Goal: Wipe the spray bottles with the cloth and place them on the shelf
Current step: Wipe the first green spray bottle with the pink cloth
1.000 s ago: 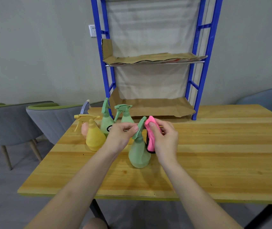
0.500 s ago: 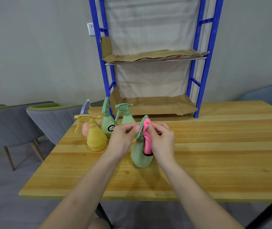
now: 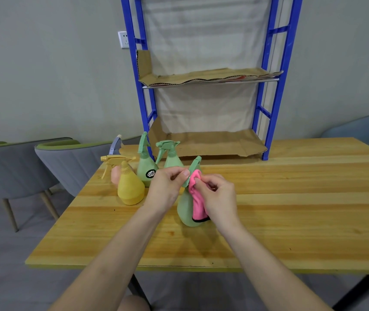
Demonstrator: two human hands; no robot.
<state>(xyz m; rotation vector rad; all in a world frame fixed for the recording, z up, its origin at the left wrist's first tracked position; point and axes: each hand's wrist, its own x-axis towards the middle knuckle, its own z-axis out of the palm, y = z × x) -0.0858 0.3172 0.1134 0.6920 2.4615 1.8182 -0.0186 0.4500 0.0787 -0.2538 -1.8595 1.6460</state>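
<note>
Pale green plastic, pear-shaped: the nearest spray bottle (image 3: 185, 213) stands upright on the wooden table (image 3: 291, 209), near its middle and closest to the person. The left hand (image 3: 168, 187) pinches the bottle's trigger head between thumb and curled fingers, just below the nozzle. The right hand (image 3: 218, 194) grips a pink cloth (image 3: 198, 204) with a dark edge, its fingers bunched around the fabric and pressing it against the bottle's neck and right shoulder. The cloth hangs down the side of the bottle almost to its base. Both forearms reach in from the lower edge of the view. To the left, a yellow spray bottle (image 3: 130, 189) stands upright, its trigger pointing left. Just behind it a pinkish bottle (image 3: 114, 175) with a grey-blue head is mostly hidden. Further back stand two more green ones: a labelled green bottle (image 3: 146, 168) bearing a black round sticker, and beside it, to the right, a plain green bottle (image 3: 172, 161) partly hidden by the left hand. At the far edge of the table stands a blue metal shelf (image 3: 275, 108), its two visible levels lined with brown cardboard (image 3: 208, 142) and its back covered with pale fabric. Grey chairs with green tops (image 3: 66, 167) sit beyond the table's left side, and a blue-grey chair (image 3: 363, 126) shows at the right. A white wall socket (image 3: 124, 39) is mounted on the grey wall left of the shelf frame.
</note>
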